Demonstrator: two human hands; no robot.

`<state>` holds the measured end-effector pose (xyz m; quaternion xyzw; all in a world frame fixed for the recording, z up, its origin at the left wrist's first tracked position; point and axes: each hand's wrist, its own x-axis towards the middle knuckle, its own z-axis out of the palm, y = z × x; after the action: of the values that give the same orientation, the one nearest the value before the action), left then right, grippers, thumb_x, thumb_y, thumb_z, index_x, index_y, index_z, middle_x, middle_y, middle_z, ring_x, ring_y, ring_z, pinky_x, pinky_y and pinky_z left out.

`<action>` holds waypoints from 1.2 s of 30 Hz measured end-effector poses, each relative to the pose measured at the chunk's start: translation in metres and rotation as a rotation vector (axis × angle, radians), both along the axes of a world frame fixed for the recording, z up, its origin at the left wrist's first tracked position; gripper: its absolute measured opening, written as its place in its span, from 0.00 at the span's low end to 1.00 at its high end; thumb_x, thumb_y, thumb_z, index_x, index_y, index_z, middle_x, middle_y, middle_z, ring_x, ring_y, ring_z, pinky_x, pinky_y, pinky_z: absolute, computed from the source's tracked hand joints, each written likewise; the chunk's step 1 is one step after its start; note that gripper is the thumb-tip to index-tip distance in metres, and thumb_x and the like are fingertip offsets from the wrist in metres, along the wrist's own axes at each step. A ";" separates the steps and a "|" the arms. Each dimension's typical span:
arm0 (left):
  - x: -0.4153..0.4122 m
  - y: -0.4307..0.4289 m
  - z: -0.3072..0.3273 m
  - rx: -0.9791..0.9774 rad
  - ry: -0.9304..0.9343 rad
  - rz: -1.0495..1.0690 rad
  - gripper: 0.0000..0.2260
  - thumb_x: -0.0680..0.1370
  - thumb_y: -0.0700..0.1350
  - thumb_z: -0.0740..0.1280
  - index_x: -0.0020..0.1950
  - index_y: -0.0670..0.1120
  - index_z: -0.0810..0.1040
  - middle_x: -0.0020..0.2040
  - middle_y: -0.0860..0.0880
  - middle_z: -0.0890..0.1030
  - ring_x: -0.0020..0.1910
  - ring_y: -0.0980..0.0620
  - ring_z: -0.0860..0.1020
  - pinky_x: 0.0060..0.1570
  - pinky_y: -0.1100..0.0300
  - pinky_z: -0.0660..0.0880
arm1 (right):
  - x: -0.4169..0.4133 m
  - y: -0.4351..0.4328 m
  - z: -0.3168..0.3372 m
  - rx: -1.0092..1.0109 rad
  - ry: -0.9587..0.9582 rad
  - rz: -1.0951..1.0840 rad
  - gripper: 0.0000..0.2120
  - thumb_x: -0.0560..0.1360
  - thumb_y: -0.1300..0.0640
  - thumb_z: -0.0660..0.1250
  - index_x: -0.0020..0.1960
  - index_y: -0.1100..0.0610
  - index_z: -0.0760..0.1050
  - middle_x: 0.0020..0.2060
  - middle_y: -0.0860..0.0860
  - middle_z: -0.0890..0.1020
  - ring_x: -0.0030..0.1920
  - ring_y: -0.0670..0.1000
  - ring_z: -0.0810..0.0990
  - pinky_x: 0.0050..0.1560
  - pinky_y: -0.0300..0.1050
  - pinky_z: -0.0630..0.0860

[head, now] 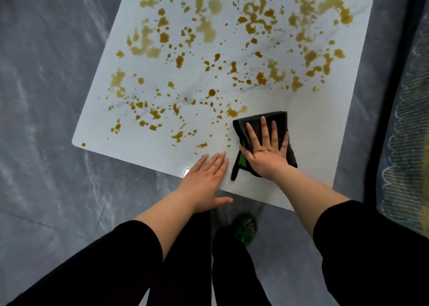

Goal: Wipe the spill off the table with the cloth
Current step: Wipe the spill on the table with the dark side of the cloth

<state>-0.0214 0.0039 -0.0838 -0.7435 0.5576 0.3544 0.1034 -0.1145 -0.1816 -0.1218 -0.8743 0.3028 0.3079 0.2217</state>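
A white marble-look table (pixel 313 129) is spattered with brown liquid spill (pixel 209 27), in blotches and drops over most of its top. A folded dark grey cloth (pixel 278 120) with a green tag lies near the table's front edge. My right hand (pixel 267 148) presses flat on the cloth with fingers spread and straight. My left hand (pixel 206 178) rests flat on the table's front edge, just left of the cloth, thumb hanging over the edge. The strip of table right of the cloth shows no drops.
Grey marbled floor (pixel 46 166) surrounds the table. A patterned fabric edge (pixel 406 143) lies along the right side. Below the table edge are my dark-clothed legs and a foot in a green sandal (pixel 246 229).
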 end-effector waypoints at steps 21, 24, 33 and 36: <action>0.112 0.046 -0.013 0.343 0.123 0.887 0.71 0.58 0.79 0.66 0.56 0.39 0.10 0.57 0.41 0.11 0.58 0.42 0.13 0.64 0.46 0.24 | 0.008 0.053 0.008 0.018 0.182 -0.153 0.34 0.68 0.26 0.33 0.63 0.35 0.16 0.64 0.44 0.15 0.64 0.49 0.14 0.57 0.54 0.13; 0.114 0.040 -0.012 0.386 0.133 0.893 0.72 0.58 0.78 0.68 0.55 0.39 0.10 0.54 0.41 0.10 0.57 0.42 0.13 0.62 0.47 0.22 | 0.007 0.052 0.012 0.010 0.217 -0.156 0.34 0.68 0.27 0.33 0.64 0.35 0.17 0.65 0.44 0.16 0.65 0.49 0.15 0.58 0.54 0.14; 0.093 0.035 -0.014 0.485 0.130 0.941 0.73 0.57 0.77 0.70 0.49 0.40 0.07 0.49 0.41 0.08 0.53 0.42 0.12 0.60 0.47 0.21 | -0.020 0.071 0.008 0.040 0.213 -0.097 0.36 0.68 0.25 0.32 0.66 0.38 0.18 0.66 0.47 0.17 0.66 0.51 0.16 0.57 0.53 0.12; 0.083 0.040 -0.010 0.472 0.121 0.975 0.73 0.57 0.77 0.70 0.49 0.39 0.07 0.53 0.40 0.09 0.54 0.42 0.12 0.60 0.47 0.22 | -0.017 0.066 -0.002 0.081 0.169 -0.086 0.34 0.68 0.25 0.32 0.64 0.36 0.16 0.64 0.45 0.15 0.64 0.50 0.14 0.58 0.55 0.14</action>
<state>0.0612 0.0438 -0.0942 -0.8509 0.0583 0.5187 0.0588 -0.1319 -0.1158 -0.1233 -0.8217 0.3448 0.3829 0.2434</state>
